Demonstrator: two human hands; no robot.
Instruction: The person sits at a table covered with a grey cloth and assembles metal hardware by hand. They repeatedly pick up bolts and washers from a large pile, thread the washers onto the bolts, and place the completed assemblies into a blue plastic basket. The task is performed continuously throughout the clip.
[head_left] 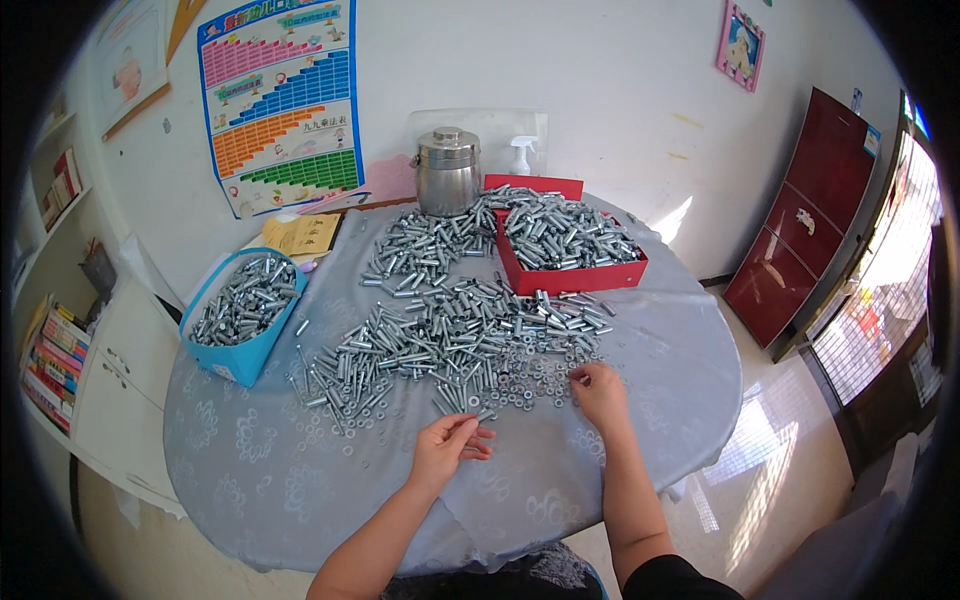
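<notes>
Left hand (445,447): I see it palm up, fingers pinched narrow on a small bolt (470,418), just short of the near edge of the pile.
Right hand (598,393): I see it palm down, fingertips on the loose washers (545,380); whether it grips one I cannot tell.
Pile (450,345): silver bolts spread over the surface (300,470) ahead of both hands, with washers and nuts at its near edge.
Red box (575,275): beyond the right hand, heaped full of the same bolts.
Blue tub (245,355): off to the left of the left hand, tilted, bolts inside.
Steel pot (447,170): far past the pile, lid on, contents hidden.
Spray bottle (522,155): just right of the pot, against the wall.
Chart (282,100): coloured poster on the wall, above the tub.
</notes>
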